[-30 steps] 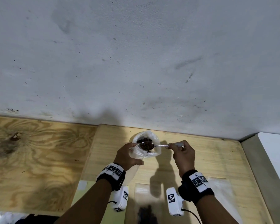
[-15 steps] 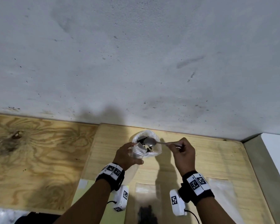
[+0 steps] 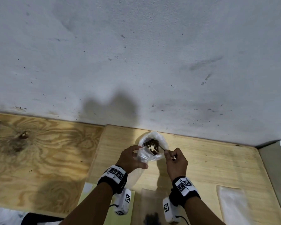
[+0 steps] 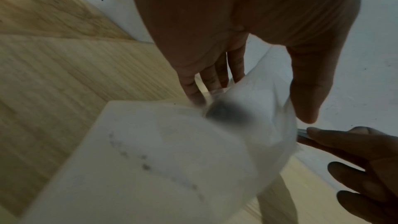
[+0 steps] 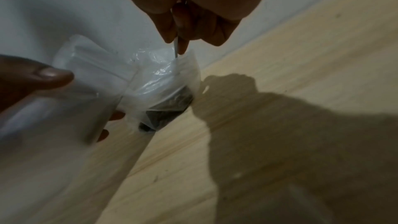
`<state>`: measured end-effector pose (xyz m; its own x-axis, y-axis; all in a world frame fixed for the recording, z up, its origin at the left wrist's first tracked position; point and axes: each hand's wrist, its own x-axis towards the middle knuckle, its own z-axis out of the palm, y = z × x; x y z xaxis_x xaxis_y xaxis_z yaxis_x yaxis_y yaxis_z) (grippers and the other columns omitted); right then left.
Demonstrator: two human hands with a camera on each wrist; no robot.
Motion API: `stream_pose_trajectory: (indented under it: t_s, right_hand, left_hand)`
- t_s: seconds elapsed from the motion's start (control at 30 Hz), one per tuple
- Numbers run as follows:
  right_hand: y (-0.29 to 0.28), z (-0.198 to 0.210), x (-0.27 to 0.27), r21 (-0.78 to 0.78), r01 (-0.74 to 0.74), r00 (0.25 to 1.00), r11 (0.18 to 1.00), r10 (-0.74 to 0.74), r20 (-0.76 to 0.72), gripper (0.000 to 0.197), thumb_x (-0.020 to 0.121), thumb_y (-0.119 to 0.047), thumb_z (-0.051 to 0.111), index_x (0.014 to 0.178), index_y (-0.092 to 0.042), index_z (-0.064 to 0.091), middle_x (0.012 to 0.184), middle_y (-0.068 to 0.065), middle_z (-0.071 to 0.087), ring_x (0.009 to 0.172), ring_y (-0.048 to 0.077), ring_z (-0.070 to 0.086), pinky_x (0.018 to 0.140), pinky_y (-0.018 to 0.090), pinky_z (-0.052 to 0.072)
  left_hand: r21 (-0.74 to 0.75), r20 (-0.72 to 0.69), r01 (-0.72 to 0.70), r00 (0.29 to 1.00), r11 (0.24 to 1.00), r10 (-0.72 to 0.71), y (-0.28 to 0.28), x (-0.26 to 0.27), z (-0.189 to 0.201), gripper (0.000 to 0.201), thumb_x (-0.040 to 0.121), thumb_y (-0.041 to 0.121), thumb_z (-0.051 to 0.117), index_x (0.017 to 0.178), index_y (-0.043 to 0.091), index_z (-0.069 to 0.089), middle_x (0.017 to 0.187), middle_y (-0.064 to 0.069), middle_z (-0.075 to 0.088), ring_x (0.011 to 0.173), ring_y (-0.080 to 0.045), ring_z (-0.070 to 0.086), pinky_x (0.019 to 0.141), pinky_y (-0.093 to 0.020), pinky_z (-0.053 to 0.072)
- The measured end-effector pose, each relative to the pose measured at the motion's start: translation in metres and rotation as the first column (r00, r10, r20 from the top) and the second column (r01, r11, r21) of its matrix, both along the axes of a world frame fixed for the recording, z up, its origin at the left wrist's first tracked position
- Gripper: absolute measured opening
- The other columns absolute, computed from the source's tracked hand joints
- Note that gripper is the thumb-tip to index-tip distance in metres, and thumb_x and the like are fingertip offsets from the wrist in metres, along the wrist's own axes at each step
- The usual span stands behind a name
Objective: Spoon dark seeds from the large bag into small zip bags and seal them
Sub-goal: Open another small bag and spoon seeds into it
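Low in the centre of the head view, the left hand (image 3: 131, 158) pinches a small zip bag (image 3: 144, 154) between thumb and fingers, holding it against the mouth of the large bag (image 3: 159, 140), which stands on the pale wooden board (image 3: 209, 159) just under the wall. The right hand (image 3: 177, 161) is curled tight on the spoon (image 5: 176, 48), handle nipped between thumb and fingertips, bowl down among the dark seeds (image 3: 152, 144) and hidden there. Now the risks: the small bag's opening looks slack, only 1 edge held, so a loaded spoon could catch the film and tip seeds onto the board. The large bag is thin and unsupported; a hard dig could slump it over. Lower centre, 1 filled bag (image 3: 151, 208) lies flat, and an empty one (image 3: 232, 203) lies lower right, both near the wrists, where a sweeping arm may drag them
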<state>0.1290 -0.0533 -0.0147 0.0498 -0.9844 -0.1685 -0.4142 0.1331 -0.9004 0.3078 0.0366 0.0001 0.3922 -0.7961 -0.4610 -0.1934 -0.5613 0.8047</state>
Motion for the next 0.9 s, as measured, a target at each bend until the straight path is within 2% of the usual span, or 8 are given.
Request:
stream_pose_trajectory:
  t_s: [0.2,0.43,0.57,0.67,0.77,0.83,0.9]
  right_hand:
    - [0.004,-0.008,0.007,0.109,0.048,0.997,0.993,-0.054,0.051,0.039,0.083,-0.012,0.074,0.064,-0.012,0.041,0.06,0.002,0.044,0.059,0.017,0.042,0.057,0.028,0.035]
    - [0.0,-0.017,0.014,0.309,0.078,0.99,0.948,-0.11,0.088,0.031,0.074,-0.01,0.077,0.064,-0.014,0.048,0.06,0.003,0.05,0.058,0.021,0.046,0.061,0.032,0.039]
    - [-0.007,-0.014,0.005,0.389,0.142,0.97,0.91,-0.206,0.127,0.035,0.073,-0.013,0.079,0.061,-0.017,0.046,0.057,0.005,0.045,0.053,0.019,0.039,0.056,0.033,0.034]
    - [-0.013,-0.009,-0.01,0.396,0.16,0.956,0.904,-0.241,0.165,0.029,0.075,-0.01,0.078,0.067,-0.015,0.051,0.055,0.006,0.043,0.047,0.017,0.035,0.05,0.028,0.03]
    - [-0.017,0.001,-0.026,0.38,0.163,0.945,0.911,-0.255,0.206,0.025,0.077,-0.005,0.076,0.072,-0.011,0.053,0.053,0.005,0.039,0.044,0.016,0.03,0.045,0.025,0.025]
    - [-0.02,0.007,-0.034,0.364,0.16,0.938,0.917,-0.257,0.235,0.027,0.078,-0.004,0.075,0.069,-0.013,0.051,0.052,0.005,0.039,0.043,0.016,0.029,0.044,0.024,0.024]
    - [-0.02,0.015,-0.042,0.343,0.145,0.93,0.928,-0.246,0.273,0.03,0.079,-0.004,0.075,0.065,-0.014,0.05,0.052,0.004,0.04,0.043,0.016,0.029,0.045,0.024,0.024]
  left_hand:
    - [-0.005,0.025,0.042,0.999,0.999,-0.042,0.001,0.001,-0.001,0.084,0.051,0.019,0.095,0.126,0.025,0.057,0.116,0.006,0.062,0.098,-0.009,0.06,0.075,-0.016,0.048]
    - [-0.001,0.071,0.119,0.99,0.993,-0.119,0.0,-0.004,-0.001,0.089,0.052,0.023,0.094,0.132,0.021,0.055,0.125,0.005,0.059,0.106,-0.012,0.058,0.086,-0.024,0.049]
    - [-0.016,0.067,0.063,0.996,0.998,-0.062,0.003,-0.004,-0.002,0.087,0.052,0.019,0.095,0.13,0.022,0.055,0.121,0.007,0.058,0.103,-0.011,0.057,0.079,-0.017,0.045]
    - [-0.035,0.089,0.038,0.995,0.999,-0.035,0.005,-0.005,-0.003,0.086,0.051,0.018,0.096,0.128,0.023,0.056,0.12,0.006,0.057,0.106,-0.015,0.058,0.083,-0.02,0.046]
    - [-0.049,0.102,0.016,0.995,0.999,-0.011,0.007,-0.009,-0.003,0.088,0.05,0.019,0.096,0.127,0.023,0.056,0.125,0.006,0.056,0.106,-0.012,0.056,0.084,-0.02,0.045]
    - [-0.054,0.105,-0.015,0.994,0.998,0.021,0.008,-0.012,-0.004,0.088,0.049,0.017,0.096,0.127,0.021,0.056,0.129,0.006,0.053,0.106,-0.012,0.055,0.087,-0.022,0.047]
    - [-0.065,0.119,-0.034,0.992,0.997,0.041,0.009,-0.017,-0.002,0.089,0.048,0.018,0.096,0.127,0.019,0.056,0.134,0.004,0.05,0.112,-0.016,0.055,0.095,-0.029,0.049]
